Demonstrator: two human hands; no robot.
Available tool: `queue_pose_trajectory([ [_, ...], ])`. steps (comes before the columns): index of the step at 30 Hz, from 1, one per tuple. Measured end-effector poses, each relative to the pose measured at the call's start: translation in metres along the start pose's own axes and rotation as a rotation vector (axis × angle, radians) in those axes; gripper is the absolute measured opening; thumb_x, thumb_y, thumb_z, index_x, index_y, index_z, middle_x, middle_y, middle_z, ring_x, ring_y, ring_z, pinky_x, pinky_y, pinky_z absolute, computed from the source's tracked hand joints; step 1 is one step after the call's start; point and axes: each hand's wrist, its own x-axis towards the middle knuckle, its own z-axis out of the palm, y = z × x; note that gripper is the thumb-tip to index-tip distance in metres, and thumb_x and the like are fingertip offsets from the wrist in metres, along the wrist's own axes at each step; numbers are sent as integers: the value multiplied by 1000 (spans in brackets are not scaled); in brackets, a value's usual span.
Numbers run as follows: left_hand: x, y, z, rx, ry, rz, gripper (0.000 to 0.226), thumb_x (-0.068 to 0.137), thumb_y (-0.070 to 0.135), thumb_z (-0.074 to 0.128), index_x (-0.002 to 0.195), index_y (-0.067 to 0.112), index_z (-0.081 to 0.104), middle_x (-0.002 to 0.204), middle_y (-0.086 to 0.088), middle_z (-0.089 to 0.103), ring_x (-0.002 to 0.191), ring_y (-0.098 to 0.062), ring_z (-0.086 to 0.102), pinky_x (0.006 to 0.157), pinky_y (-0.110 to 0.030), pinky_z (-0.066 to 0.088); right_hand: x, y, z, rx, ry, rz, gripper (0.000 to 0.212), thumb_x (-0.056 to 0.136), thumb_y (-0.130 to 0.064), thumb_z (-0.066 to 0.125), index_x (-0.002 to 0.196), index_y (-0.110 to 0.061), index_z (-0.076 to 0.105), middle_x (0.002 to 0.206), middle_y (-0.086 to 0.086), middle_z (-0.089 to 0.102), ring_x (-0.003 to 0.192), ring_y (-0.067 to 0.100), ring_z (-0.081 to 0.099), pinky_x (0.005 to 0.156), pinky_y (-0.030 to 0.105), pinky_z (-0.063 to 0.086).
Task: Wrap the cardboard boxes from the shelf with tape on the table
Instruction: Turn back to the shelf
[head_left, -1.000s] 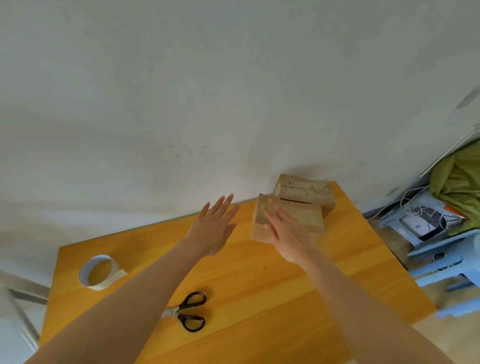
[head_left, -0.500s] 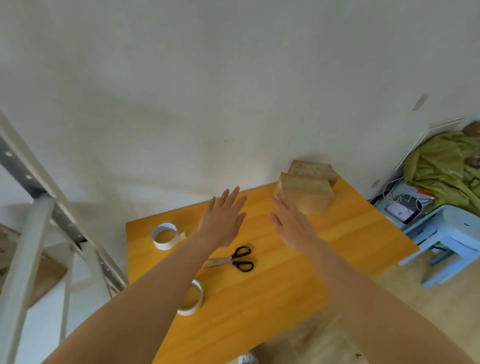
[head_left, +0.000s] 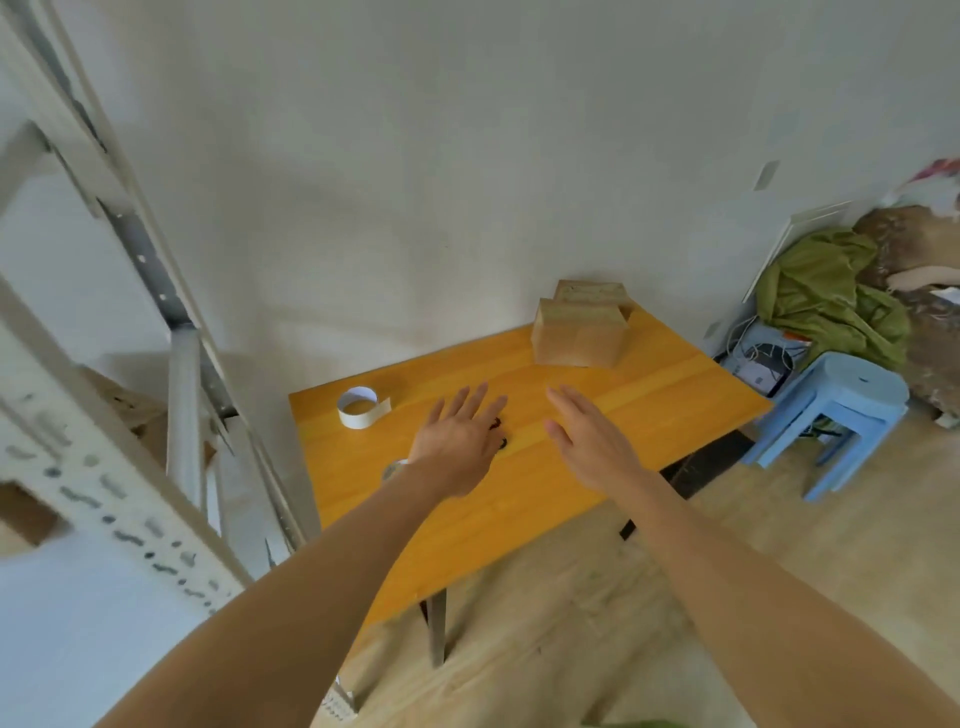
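Two brown cardboard boxes (head_left: 579, 338) sit at the far right corner of the yellow wooden surface (head_left: 649, 395), close to the white wall. One box is nearer and the other is just behind it, and they touch each other.

Both hands are held out above the middle of the surface. The left hand (head_left: 457, 447) is flat, with its fingers straight and spread, and it holds nothing. The right hand (head_left: 587, 441) is also flat with straight fingers and holds nothing. The boxes lie farther away than the right hand and a bit to its right, with bare wood in between. No hand touches a box.

A white roll of tape (head_left: 358, 408) with a loose end lies at the far left of the surface, left of the left hand. The black handles of a pair of scissors (head_left: 497, 431) peek out from under the left hand's fingers. The edge of a second tape roll (head_left: 392, 469) shows by the left wrist.

A grey metal shelf (head_left: 182, 395) stands on the left. A light blue plastic stool (head_left: 836, 400) stands on the floor on the right, next to a green cloth (head_left: 821, 296).
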Motion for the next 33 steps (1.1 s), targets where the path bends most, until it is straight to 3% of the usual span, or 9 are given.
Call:
queue_pose_trajectory([
  [10, -178, 69, 20, -10, -12, -80, 51, 102, 40, 23, 151, 30, 10, 160, 1, 1, 147, -19, 1, 118, -38, 8, -165, -28, 14, 29, -69, -98, 54, 102, -37, 34, 152, -19, 21, 158, 1, 18, 144, 18, 19, 110, 40, 32],
  [17, -295, 77, 30, 17, -24, -184, 51, 102, 37, 26, 151, 29, 12, 160, -1, 4, 147, -21, 4, 119, -41, 11, -258, -77, 44, 84, -145, -165, 54, 102, -40, 33, 151, -21, 23, 159, -1, 17, 144, 17, 22, 110, 38, 31],
  [23, -371, 39, 22, 35, 35, -282, 51, 102, 37, 28, 150, 28, 14, 159, -3, 7, 146, -22, 7, 119, -40, 11, -299, -140, 77, 105, -216, -273, 54, 102, -39, 32, 152, -22, 21, 159, -5, 13, 144, 13, 21, 109, 35, 31],
  [28, -431, -23, 12, 43, 67, -385, 52, 102, 38, 27, 151, 29, 11, 160, -2, 4, 147, -21, 6, 120, -39, 11, -301, -211, 106, 136, -243, -317, 53, 102, -38, 35, 151, -23, 23, 159, -4, 15, 144, 15, 20, 111, 42, 32],
  [33, -495, -104, 10, 28, 66, -469, 54, 102, 35, 30, 151, 29, 10, 160, -3, 3, 147, -22, 6, 119, -40, 13, -287, -288, 138, 189, -265, -356, 52, 101, -36, 39, 149, -25, 25, 156, -7, 23, 139, 15, 33, 105, 41, 41],
])
